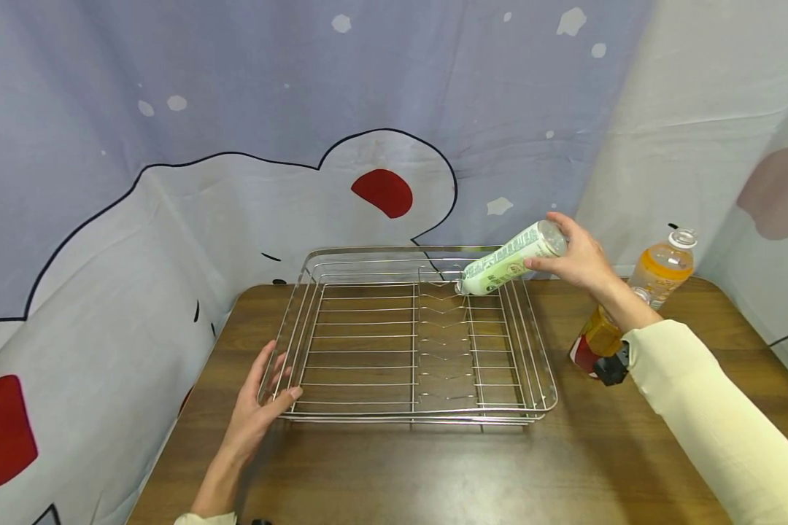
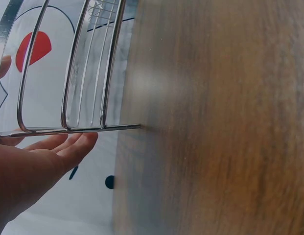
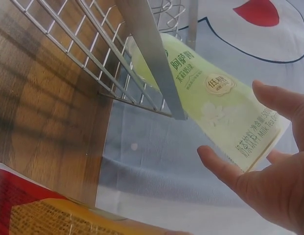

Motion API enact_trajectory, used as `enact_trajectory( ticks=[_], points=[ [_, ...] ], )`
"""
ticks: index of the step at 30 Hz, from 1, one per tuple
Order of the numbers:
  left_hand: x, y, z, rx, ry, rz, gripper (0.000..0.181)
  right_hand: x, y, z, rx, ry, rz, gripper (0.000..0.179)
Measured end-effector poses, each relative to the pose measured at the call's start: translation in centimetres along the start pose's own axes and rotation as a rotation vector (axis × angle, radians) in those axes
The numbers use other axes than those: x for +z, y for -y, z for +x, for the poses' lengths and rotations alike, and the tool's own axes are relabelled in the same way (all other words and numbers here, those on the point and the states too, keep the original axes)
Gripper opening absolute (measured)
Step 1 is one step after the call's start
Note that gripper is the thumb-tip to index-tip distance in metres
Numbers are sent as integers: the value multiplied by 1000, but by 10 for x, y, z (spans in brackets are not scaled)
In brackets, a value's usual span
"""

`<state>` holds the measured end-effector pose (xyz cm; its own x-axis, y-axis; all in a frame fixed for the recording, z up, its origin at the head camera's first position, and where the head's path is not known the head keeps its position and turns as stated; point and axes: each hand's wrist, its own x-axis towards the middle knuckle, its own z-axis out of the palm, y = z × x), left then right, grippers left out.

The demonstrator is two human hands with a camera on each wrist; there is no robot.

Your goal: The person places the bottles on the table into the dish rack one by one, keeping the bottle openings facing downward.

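My right hand (image 1: 581, 257) grips a pale green milk tea bottle (image 1: 504, 264) around its base. The bottle is tilted, its neck pointing down and left into the back right part of a wire dish rack (image 1: 361, 417). In the right wrist view, the rack's flat metal rim (image 3: 154, 54) crosses in front of the bottle (image 3: 215, 98), and thumb and fingers lie on either side of its base. My left hand (image 1: 252, 408) holds the rack's left side near the front corner, thumb over the rim. The left wrist view shows its fingers (image 2: 76, 149) along the outside of the wires.
An orange drink bottle (image 1: 663, 266) stands upright at the right of the wooden table (image 1: 394, 474). Nearer the rack is a bottle with a red and yellow label (image 1: 591, 350), partly hidden by the right forearm. A patterned cloth (image 1: 236, 211) hangs behind the table and along its sides.
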<state>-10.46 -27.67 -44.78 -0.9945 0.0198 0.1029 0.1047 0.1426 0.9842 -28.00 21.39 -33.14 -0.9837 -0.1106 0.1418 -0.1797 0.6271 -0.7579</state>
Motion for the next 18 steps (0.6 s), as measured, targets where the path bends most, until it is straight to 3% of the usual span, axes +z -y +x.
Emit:
enact_trajectory(
  ticks=[9, 18],
  points=[
    [1, 0, 0, -2, -2, 3, 85, -7, -1, -5, -12, 22, 43, 99],
    [0, 0, 1, -11, -5, 4, 85, -31, 2, -12, 3, 17, 67, 103]
  ],
)
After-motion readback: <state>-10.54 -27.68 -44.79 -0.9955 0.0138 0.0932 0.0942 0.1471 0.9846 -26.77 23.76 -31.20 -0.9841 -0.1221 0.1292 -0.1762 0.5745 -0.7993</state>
